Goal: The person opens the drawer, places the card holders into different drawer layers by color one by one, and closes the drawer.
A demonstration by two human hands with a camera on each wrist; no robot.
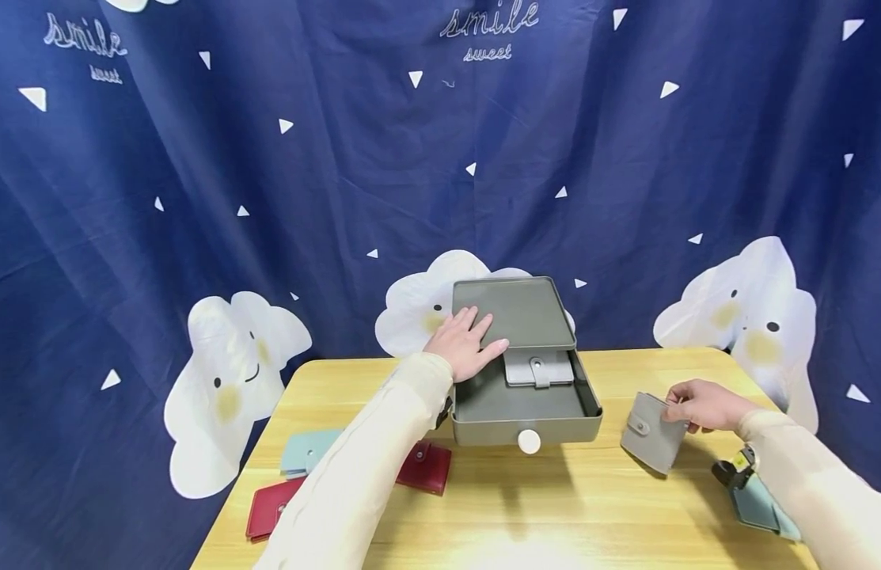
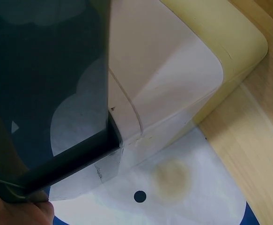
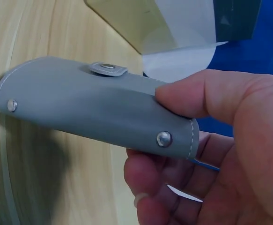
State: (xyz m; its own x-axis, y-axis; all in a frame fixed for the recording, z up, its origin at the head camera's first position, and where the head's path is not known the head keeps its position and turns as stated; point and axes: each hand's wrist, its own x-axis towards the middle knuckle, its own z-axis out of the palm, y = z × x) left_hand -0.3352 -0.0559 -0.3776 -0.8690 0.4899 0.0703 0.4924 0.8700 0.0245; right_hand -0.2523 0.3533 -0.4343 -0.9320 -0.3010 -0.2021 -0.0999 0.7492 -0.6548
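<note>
My left hand [image 1: 463,346] rests with spread fingers on the left side of the grey box top [image 1: 529,313]. Below that top, a drawer [image 1: 483,432] with a white knob [image 1: 529,442] stands pulled out. Inside it, toward the back, lies a light grey wallet [image 1: 518,369] with a snap strap, partly hidden under the top. To the right of the box, my right hand [image 1: 714,405] pinches a second grey wallet [image 1: 652,435] at one end, between thumb and fingers. The right wrist view shows this wallet's snap tab [image 3: 108,69] and two metal rivets on its spine.
On the table's left side lie a light blue wallet [image 1: 303,453] and a red wallet [image 1: 271,507]. Another red wallet [image 1: 427,469] sits by the left forearm. A blue wallet [image 1: 757,505] is partly covered by the right forearm. A navy curtain [image 1: 383,158] hangs behind the table.
</note>
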